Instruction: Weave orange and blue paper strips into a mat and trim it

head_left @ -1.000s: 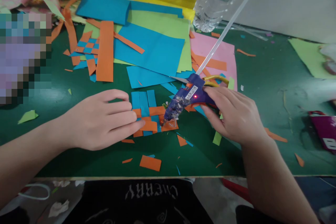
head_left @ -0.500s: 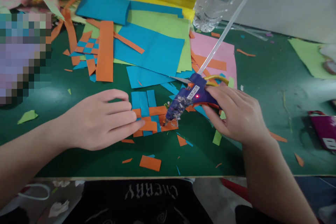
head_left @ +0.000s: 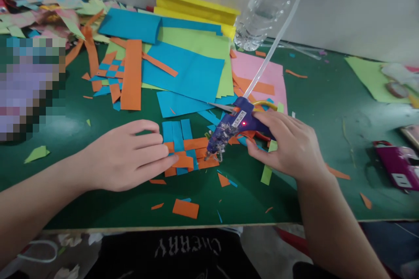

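Note:
A small mat of woven paper strips [head_left: 178, 133], blue and orange, lies on the green table. My left hand [head_left: 126, 157] holds its left side down with bent fingers; the thumb is hidden. In my right hand [head_left: 284, 144] is a blue glue gun [head_left: 240, 118] with a lit red light, strings of dried glue about its front and a long clear glue stick [head_left: 273, 50] out of its back. The nozzle points down at the orange strips on the mat's right end. Scissors [head_left: 223, 107] with yellow handles lie partly hidden behind the gun.
Blue paper sheets [head_left: 190, 69], a green sheet, pink paper [head_left: 275, 74] and folded yellow paper [head_left: 196, 6] lie at the back. A plastic bottle [head_left: 262, 17] stands by the wall. An orange strip [head_left: 131, 78], scraps and a purple pouch [head_left: 396, 163] lie around.
The glue gun's nozzle has shifted slightly right along the orange strips of the mat. My left hand keeps its place on the mat. The whole view has tilted upward a little.

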The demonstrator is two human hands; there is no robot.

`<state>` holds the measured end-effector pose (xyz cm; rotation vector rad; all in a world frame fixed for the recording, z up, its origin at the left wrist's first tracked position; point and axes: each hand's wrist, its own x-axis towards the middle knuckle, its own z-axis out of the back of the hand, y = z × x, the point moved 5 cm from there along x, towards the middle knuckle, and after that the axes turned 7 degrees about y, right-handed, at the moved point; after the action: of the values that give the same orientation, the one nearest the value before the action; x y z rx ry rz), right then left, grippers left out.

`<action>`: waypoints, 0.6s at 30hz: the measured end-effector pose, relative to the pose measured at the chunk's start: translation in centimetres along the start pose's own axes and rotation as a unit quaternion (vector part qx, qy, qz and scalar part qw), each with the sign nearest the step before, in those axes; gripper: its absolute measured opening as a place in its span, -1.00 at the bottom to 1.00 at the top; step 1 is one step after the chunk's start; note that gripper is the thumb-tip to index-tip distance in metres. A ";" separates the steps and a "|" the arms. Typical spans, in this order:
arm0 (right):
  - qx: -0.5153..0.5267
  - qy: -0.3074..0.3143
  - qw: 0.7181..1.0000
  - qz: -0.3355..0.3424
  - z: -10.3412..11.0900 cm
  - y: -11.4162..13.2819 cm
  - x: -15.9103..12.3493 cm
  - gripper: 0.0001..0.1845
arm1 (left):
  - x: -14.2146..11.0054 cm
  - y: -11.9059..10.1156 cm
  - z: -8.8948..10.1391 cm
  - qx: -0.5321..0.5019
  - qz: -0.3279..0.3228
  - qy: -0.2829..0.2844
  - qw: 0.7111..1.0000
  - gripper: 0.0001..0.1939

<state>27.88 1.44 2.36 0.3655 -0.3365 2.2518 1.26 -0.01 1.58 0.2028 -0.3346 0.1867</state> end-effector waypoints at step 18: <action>-0.013 -0.044 0.964 -0.262 -0.3 -7.2 -1.8 -0.55 | 0.2 0.0 0.0 0.003 0.002 -0.002 1.000 -0.68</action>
<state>34.46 4.90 2.35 0.4797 -0.2773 1.7146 1.45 0.01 1.65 0.2086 -0.3394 0.1917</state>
